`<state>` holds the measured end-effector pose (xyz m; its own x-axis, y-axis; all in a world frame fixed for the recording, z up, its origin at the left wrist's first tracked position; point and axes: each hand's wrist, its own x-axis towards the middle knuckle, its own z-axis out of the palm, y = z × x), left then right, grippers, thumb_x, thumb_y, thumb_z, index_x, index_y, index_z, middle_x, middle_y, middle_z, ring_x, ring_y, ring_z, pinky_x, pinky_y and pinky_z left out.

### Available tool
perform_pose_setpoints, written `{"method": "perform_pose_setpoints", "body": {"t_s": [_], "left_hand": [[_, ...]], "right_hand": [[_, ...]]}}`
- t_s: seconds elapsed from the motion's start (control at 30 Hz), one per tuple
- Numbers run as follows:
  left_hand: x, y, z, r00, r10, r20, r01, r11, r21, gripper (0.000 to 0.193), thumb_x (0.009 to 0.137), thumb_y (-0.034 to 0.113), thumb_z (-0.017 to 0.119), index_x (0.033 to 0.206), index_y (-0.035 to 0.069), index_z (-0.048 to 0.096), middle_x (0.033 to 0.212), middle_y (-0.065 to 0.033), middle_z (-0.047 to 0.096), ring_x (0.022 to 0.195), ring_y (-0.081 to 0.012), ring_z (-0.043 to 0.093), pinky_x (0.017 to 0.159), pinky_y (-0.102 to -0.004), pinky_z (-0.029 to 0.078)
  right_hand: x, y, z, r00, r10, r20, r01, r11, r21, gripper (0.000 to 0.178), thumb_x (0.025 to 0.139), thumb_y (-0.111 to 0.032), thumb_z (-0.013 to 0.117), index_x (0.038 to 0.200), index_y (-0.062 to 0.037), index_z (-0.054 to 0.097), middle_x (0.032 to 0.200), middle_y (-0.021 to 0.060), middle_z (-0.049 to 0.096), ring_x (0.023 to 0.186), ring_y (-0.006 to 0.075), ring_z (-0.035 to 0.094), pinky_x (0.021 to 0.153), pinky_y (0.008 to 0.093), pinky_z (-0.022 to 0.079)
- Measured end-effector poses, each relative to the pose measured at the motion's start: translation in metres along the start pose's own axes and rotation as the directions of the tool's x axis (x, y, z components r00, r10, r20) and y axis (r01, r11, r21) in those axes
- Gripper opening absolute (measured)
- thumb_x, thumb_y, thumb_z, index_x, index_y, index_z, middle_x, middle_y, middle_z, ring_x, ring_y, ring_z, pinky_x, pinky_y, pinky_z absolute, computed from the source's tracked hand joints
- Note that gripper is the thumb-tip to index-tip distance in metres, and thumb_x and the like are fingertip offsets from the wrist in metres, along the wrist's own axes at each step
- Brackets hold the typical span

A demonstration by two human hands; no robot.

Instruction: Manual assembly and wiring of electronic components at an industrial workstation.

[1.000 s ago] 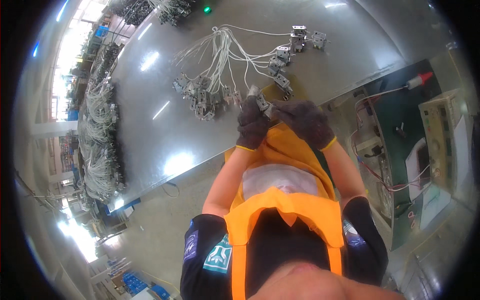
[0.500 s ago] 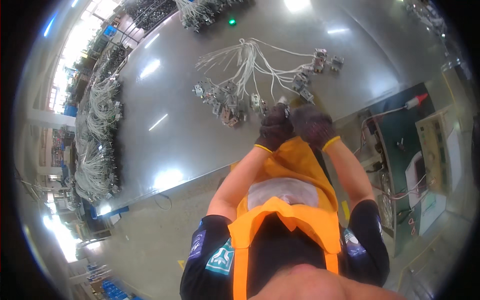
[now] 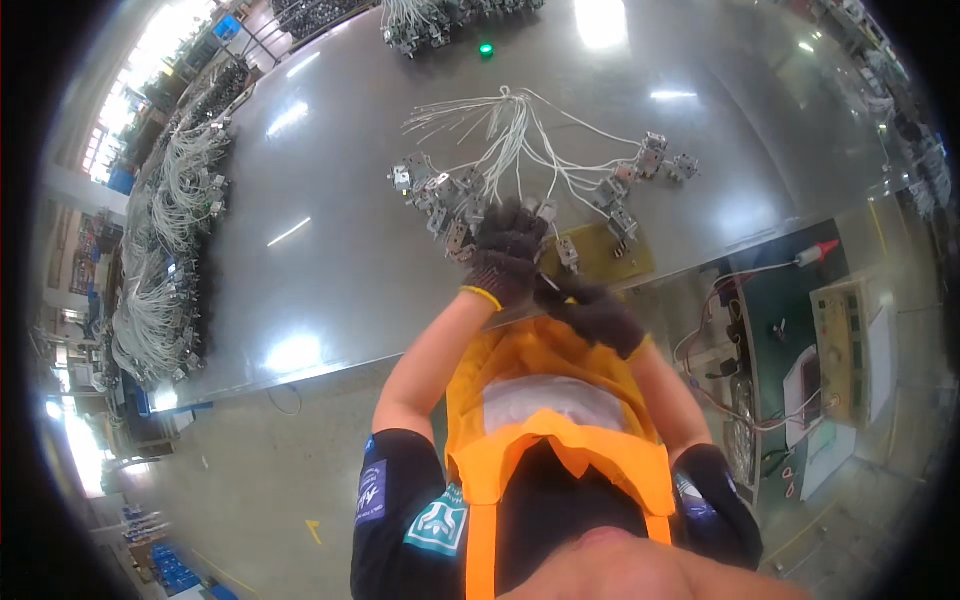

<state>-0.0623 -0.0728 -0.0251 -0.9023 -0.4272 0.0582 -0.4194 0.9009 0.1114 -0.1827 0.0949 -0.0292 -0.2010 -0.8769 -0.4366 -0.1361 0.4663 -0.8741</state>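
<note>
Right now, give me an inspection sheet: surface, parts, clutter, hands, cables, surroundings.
Surface: shiny grey table; yellow-brown mat at the near edge.
Parts: small metal units in left and right groups; one on the mat.
Clutter: cabled bundles at the far edge; glowing green spot nearby, source unclear.
Hands: both gloved; left hand beside the left group, right hand at the near edge; grips unclear.
Cables: white leads gathered beyond the units.
Surroundings: scissors and beige instrument box at right.
</note>
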Motion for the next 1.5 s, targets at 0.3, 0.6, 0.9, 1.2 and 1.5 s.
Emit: {"method": "perform_pose_setpoints", "body": {"t_s": [0.3, 0.6, 0.9, 1.2, 1.5], "left_hand": [[0.022, 0.034, 0.041, 0.938, 0.066, -0.34, -0.141, 0.969, -0.203, 0.044, 0.089, 0.015, 0.04, 0.129, -0.002, 0.049, 0.127, -0.0174, 0.055, 0.12, -0.0369, 0.05, 0.106, -0.0478, 0.035], [0.019, 0.04, 0.09, 0.777, -0.225, -0.587, 0.036, 0.948, -0.315, 0.054, 0.083, 0.023, 0.065, 0.131, 0.003, 0.049, 0.117, -0.0187, 0.056, 0.103, -0.0366, 0.055, 0.089, -0.0453, 0.043], [-0.014, 0.043, 0.068, 0.861, -0.459, -0.218, -0.008, 0.416, -0.909, 0.053, 0.088, 0.027, 0.067, 0.13, 0.0, 0.048, 0.098, -0.0192, 0.061, 0.085, -0.0343, 0.062, 0.076, -0.0411, 0.05], [-0.002, 0.065, 0.097, 0.859, -0.366, -0.357, 0.118, 0.821, -0.559, 0.045, 0.086, 0.027, 0.067, 0.119, 0.001, 0.055, 0.097, -0.0205, 0.063, 0.089, -0.0341, 0.063, 0.077, -0.0408, 0.049], [0.021, 0.062, 0.09, 0.856, -0.232, -0.462, -0.097, 0.806, -0.585, 0.041, 0.074, 0.014, 0.067, 0.111, 0.0, 0.057, 0.093, -0.0218, 0.062, 0.086, -0.0398, 0.062, 0.075, -0.0474, 0.049]], "right_hand": [[0.042, 0.039, -0.022, 0.959, -0.162, -0.231, 0.212, 0.954, 0.212, 0.039, 0.086, -0.017, 0.066, 0.124, -0.0068, 0.061, 0.093, 0.0023, 0.065, 0.065, 0.0076, 0.056, 0.053, 0.0249, 0.047], [0.065, 0.06, -0.026, 0.733, -0.561, -0.384, 0.478, 0.827, -0.295, 0.036, 0.091, -0.015, 0.062, 0.127, -0.0157, 0.061, 0.1, 0.0042, 0.065, 0.087, 0.0119, 0.061, 0.068, 0.0272, 0.052], [0.033, 0.033, -0.092, 0.935, -0.215, -0.281, 0.295, 0.911, 0.287, 0.025, 0.092, -0.015, 0.058, 0.113, -0.006, 0.068, 0.118, 0.0056, 0.064, 0.085, 0.0098, 0.066, 0.054, 0.021, 0.048], [0.014, 0.014, -0.073, 0.97, 0.037, -0.238, 0.034, 0.958, 0.286, 0.032, 0.094, -0.018, 0.058, 0.123, -0.0062, 0.065, 0.106, 0.0108, 0.07, 0.092, 0.0229, 0.068, 0.077, 0.0311, 0.053], [0.023, 0.021, -0.051, 0.783, -0.621, -0.037, 0.311, 0.442, -0.842, 0.031, 0.092, -0.025, 0.059, 0.112, -0.0027, 0.064, 0.087, 0.0136, 0.069, 0.077, 0.0365, 0.064, 0.072, 0.0458, 0.051]]}}
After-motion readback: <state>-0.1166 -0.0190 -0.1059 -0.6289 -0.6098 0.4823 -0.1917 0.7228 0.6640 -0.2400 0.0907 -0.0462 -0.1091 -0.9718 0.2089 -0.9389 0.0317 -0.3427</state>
